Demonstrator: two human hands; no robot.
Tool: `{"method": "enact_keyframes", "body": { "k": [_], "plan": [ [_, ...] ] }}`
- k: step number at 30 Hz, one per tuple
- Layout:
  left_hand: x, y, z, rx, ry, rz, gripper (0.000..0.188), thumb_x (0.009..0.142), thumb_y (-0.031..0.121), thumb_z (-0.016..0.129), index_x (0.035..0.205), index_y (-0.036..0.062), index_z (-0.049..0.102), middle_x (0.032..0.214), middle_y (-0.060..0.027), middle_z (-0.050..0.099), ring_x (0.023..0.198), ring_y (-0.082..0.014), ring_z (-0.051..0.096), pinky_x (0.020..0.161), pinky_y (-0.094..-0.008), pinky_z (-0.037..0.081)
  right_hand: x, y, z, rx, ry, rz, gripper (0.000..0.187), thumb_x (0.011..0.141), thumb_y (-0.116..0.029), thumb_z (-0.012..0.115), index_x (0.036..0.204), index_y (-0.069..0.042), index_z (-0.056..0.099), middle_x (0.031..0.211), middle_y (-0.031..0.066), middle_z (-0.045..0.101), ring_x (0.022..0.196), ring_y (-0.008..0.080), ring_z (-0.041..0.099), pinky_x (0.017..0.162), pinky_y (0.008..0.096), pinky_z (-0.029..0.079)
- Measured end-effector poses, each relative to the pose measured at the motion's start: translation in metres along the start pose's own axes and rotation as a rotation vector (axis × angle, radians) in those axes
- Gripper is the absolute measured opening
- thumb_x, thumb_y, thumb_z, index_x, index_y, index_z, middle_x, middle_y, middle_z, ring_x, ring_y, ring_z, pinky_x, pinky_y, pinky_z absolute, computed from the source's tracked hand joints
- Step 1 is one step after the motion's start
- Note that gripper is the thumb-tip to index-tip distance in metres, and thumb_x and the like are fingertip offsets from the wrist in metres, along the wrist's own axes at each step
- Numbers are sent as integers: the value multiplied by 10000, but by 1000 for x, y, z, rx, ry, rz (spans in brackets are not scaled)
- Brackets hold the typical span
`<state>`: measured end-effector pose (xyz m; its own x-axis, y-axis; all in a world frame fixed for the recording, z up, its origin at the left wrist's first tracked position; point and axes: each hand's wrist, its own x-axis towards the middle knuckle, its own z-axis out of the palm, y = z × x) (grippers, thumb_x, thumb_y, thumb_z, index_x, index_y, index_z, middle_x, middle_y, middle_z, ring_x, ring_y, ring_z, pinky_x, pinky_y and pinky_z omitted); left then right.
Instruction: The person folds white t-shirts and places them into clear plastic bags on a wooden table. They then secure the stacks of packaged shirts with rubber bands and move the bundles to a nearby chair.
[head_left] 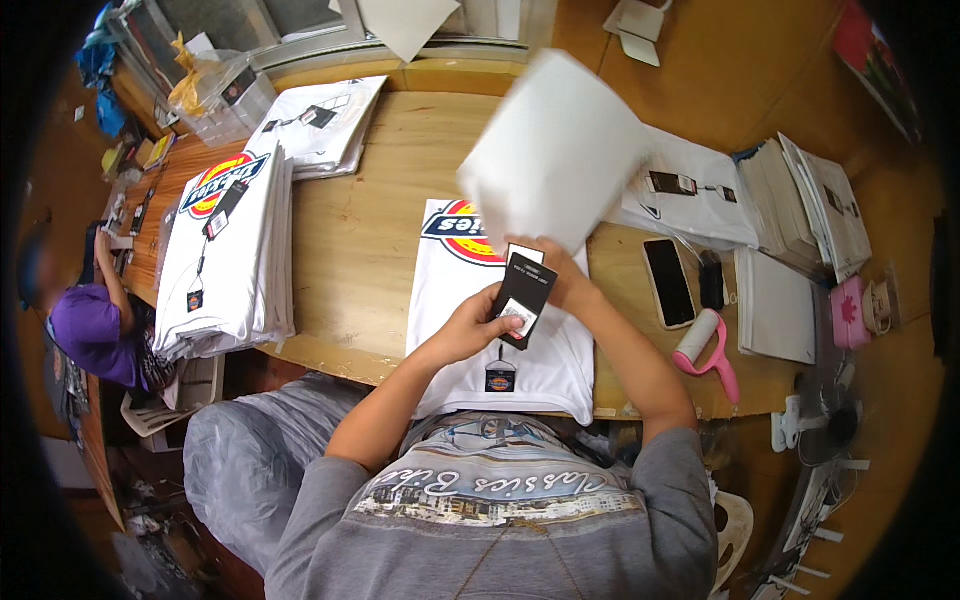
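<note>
A folded white T-shirt [450, 300] with a red, yellow and blue chest print lies on the table in front of me. My left hand [475, 328] pinches a black hang tag [528, 278] above it, thumb over the tag's white barcode sticker. Just behind the tag, my right hand [567, 280] is closed at the lower edge of a large white sheet [555, 140], which stands tilted over the shirt's upper part and is blurred. Its fingertips are partly hidden by the tag. A small black label [500, 377] on a cord rests on the shirt near its lower edge.
Stacked white shirts [225, 270] stand at left, with bagged shirts [320, 120] behind. At right are more bagged shirts [690, 190], a phone [668, 283], a pink-handled lint roller [710, 350] and white sheets [775, 305]. A person in purple [95, 325] sits at far left.
</note>
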<state>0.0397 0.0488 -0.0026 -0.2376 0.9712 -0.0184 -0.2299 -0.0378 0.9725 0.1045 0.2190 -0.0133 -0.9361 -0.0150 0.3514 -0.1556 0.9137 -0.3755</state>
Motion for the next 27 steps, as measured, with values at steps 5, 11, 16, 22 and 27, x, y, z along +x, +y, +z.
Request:
{"method": "enact_keyframes", "body": {
  "k": [5, 11, 16, 22, 27],
  "plan": [
    [35, -14, -40, 696, 318, 111, 165, 813, 95, 497, 931, -15, 462, 825, -91, 492, 722, -137, 517, 636, -257, 428, -15, 0, 37, -377, -138, -115, 145, 699, -110, 477, 814, -42, 534, 850, 103, 551, 901, 236, 510, 715, 348, 410],
    [57, -37, -75, 991, 263, -142, 413, 702, 303, 610, 992, 23, 521, 1034, -98, 474, 1016, -235, 397, 828, -427, 265, -19, -9, 26, -219, 12, -81, 169, 728, -132, 522, 862, -30, 502, 872, 119, 537, 881, 269, 509, 715, 350, 410],
    [51, -41, -70, 1161, 315, -20, 463, 665, 329, 635, 999, 38, 501, 1113, -65, 424, 1110, -214, 309, 839, -417, 243, -24, 20, 28, -10, 382, 675, 318, 705, -163, 605, 968, -21, 496, 844, 137, 552, 800, 295, 521, 690, 356, 420],
    [38, -47, -62, 1190, 426, 232, 454, 737, 307, 556, 1093, 60, 421, 1136, -81, 410, 1114, -232, 336, 881, -443, 221, -2, 33, 36, 183, 351, 947, 445, 663, -146, 649, 1057, -51, 463, 872, 162, 570, 832, 312, 541, 696, 353, 432],
    [41, -40, -56, 1331, 399, 193, 400, 812, 282, 445, 1143, 65, 394, 1196, -77, 384, 1165, -237, 297, 932, -480, 184, -15, 43, 49, 272, 530, 879, 443, 621, -16, 643, 1028, -86, 481, 834, 152, 571, 772, 241, 552, 662, 302, 429]
  ]
}}
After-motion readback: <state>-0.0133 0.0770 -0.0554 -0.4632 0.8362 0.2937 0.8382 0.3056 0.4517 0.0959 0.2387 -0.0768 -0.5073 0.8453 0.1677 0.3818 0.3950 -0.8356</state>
